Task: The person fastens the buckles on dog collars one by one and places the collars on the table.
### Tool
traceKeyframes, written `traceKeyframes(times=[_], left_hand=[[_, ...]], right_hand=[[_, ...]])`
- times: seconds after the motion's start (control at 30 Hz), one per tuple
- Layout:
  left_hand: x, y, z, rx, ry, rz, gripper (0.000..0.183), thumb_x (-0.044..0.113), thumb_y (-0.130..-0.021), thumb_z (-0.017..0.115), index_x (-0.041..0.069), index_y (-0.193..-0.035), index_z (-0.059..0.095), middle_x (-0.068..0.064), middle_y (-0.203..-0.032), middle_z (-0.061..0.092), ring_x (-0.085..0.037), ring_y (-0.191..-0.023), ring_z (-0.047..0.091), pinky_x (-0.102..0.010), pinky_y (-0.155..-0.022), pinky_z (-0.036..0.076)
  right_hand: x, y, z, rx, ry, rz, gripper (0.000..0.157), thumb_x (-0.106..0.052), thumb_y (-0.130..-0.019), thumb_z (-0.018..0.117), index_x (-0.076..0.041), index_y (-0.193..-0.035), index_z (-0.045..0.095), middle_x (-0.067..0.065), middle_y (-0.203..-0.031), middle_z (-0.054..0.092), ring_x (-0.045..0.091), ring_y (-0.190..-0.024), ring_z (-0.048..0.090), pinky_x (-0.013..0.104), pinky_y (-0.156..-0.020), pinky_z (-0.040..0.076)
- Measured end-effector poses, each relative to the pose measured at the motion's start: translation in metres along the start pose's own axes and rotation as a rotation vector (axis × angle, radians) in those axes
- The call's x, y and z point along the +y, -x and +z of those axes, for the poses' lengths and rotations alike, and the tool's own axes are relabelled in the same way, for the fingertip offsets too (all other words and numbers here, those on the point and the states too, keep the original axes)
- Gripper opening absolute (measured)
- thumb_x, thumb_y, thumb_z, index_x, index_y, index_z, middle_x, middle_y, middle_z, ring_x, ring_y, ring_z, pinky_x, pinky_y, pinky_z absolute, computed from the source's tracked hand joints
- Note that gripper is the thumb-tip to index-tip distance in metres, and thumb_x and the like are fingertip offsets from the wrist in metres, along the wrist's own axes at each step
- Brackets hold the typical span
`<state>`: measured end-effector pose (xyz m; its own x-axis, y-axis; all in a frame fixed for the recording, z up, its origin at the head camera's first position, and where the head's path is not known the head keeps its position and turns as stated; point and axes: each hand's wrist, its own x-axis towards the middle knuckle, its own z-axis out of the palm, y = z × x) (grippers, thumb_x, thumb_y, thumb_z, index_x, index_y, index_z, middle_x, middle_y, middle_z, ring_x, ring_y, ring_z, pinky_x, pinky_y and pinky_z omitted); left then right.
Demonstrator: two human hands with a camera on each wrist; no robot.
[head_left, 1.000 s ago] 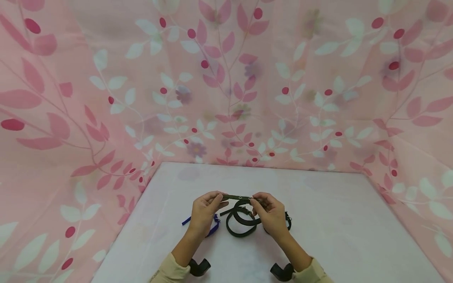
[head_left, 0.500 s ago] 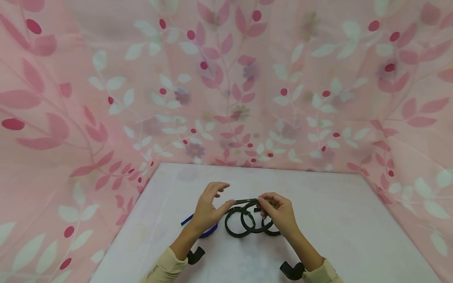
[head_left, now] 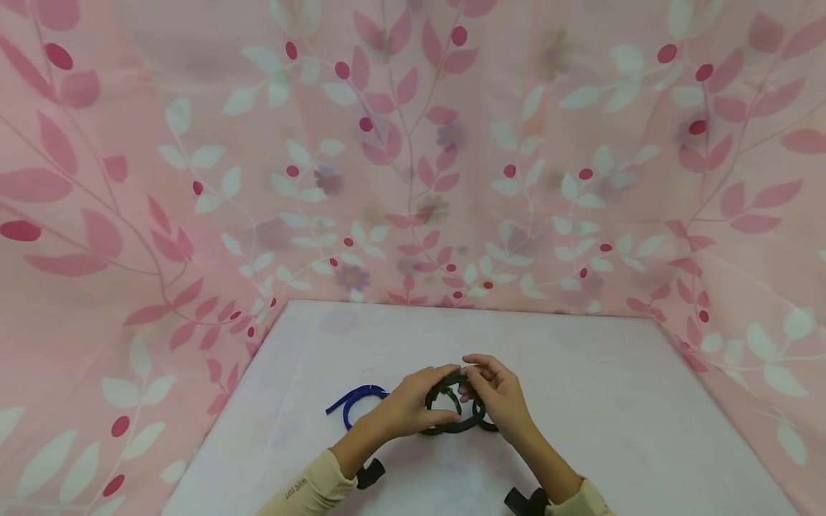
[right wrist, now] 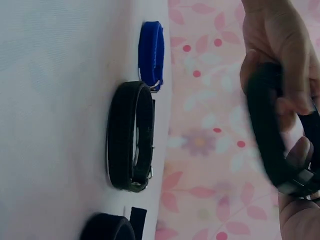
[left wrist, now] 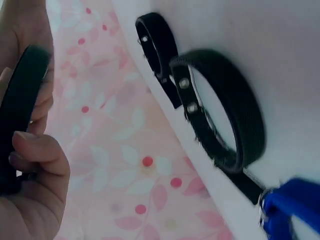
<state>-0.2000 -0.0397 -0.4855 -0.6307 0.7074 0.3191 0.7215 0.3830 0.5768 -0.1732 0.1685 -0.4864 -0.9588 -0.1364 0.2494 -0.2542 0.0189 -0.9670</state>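
Observation:
Both hands hold a dark green buckled collar [head_left: 459, 427] above the table. My left hand [head_left: 408, 403] grips its left side, with the fingers over the top and the thumb lower down. My right hand [head_left: 506, 401] pinches the same collar [right wrist: 265, 130] near its metal fitting [right wrist: 302, 177]. Below it on the table stand a second dark green collar [left wrist: 250, 115] with eyelets and a smaller black collar [left wrist: 162, 47]. A blue collar [head_left: 364, 393] lies to the left of my left hand. The hands partly hide the held collar's strap end.
A white cloth covers the table [head_left: 581, 387]. Pink floral fabric [head_left: 413, 158] rises behind it and on both sides. Black wrist devices [head_left: 371, 474] sit under both sleeves.
The left hand let go of the strap end, opened, then moved right and took hold of the collar's loop. The right hand stays on the collar. More of the blue collar now shows.

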Motion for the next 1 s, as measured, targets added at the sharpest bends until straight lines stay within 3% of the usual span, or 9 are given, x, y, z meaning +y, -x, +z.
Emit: traceKeyframes(times=[0.1,0.23,0.33,0.4,0.5,0.63,0.83,1.0], left_hand=[[-0.004,-0.001,0.003,0.047,0.063,-0.04,0.05,0.021,-0.093,0.071,0.016,-0.139,0.052,-0.002,-0.107,0.068,-0.004,-0.082,0.057,-0.02,-0.072,0.051],[-0.007,-0.004,0.006,0.111,0.268,-0.257,0.026,0.014,-0.101,0.056,0.016,-0.126,0.06,-0.004,-0.081,0.063,-0.002,-0.048,0.053,-0.024,-0.046,0.051],[-0.005,-0.01,0.009,0.171,0.38,-0.393,0.025,0.018,-0.102,0.052,0.018,-0.127,0.057,-0.008,-0.077,0.059,-0.007,-0.034,0.05,-0.036,-0.036,0.05],[-0.004,-0.017,0.012,0.19,0.418,-0.406,0.029,0.02,-0.103,0.052,0.021,-0.132,0.055,-0.014,-0.08,0.06,-0.01,-0.034,0.052,-0.043,-0.038,0.051],[-0.001,-0.028,0.019,0.169,0.439,-0.367,0.035,0.025,-0.103,0.053,0.027,-0.138,0.051,-0.013,-0.081,0.059,-0.013,-0.036,0.055,-0.047,-0.043,0.053],[0.003,-0.041,0.028,0.089,0.402,-0.282,0.047,0.035,-0.101,0.058,0.027,-0.145,0.045,-0.001,-0.076,0.059,-0.02,-0.044,0.061,-0.033,-0.051,0.056],[0.001,-0.056,0.033,-0.108,0.261,-0.115,0.089,0.035,-0.083,0.08,0.013,-0.155,0.03,0.01,-0.098,0.066,0.001,-0.08,0.064,-0.02,-0.08,0.051],[-0.005,-0.088,0.056,-0.196,0.117,-0.026,0.072,0.03,-0.079,0.085,0.02,-0.14,0.049,0.013,-0.088,0.068,0.004,-0.072,0.062,-0.014,-0.07,0.05]], right_hand=[[-0.001,0.005,-0.004,-0.065,0.067,-0.055,0.031,-0.015,-0.102,0.055,0.003,-0.127,0.054,0.028,-0.108,0.066,0.014,-0.088,0.07,0.031,-0.072,0.06],[-0.001,0.015,-0.012,-0.088,0.135,-0.064,0.035,-0.012,-0.101,0.056,-0.006,-0.136,0.049,0.027,-0.117,0.061,0.014,-0.089,0.07,0.035,-0.068,0.061],[-0.002,0.023,-0.017,-0.108,0.212,-0.054,0.062,-0.014,-0.094,0.069,-0.016,-0.147,0.039,0.021,-0.124,0.056,0.016,-0.082,0.069,0.034,-0.061,0.059],[-0.002,0.026,-0.019,-0.122,0.276,-0.067,0.082,-0.016,-0.086,0.078,-0.018,-0.152,0.032,0.017,-0.126,0.056,0.017,-0.08,0.068,0.031,-0.06,0.059],[0.0,0.027,-0.026,-0.095,0.376,-0.11,0.097,-0.02,-0.077,0.086,-0.013,-0.155,0.027,0.013,-0.124,0.06,0.015,-0.079,0.067,0.026,-0.058,0.057],[0.004,0.027,-0.042,-0.033,0.432,-0.14,0.098,-0.018,-0.075,0.087,-0.007,-0.153,0.029,0.015,-0.12,0.063,0.01,-0.079,0.065,0.024,-0.055,0.055],[0.012,0.031,-0.078,-0.042,0.474,-0.027,0.095,-0.018,-0.073,0.088,-0.015,-0.151,0.033,0.013,-0.123,0.062,0.008,-0.083,0.064,0.027,-0.059,0.056],[0.019,0.039,-0.12,-0.039,0.574,0.046,0.083,-0.028,-0.073,0.088,-0.016,-0.143,0.045,0.012,-0.122,0.065,0.005,-0.084,0.064,0.027,-0.063,0.055]])
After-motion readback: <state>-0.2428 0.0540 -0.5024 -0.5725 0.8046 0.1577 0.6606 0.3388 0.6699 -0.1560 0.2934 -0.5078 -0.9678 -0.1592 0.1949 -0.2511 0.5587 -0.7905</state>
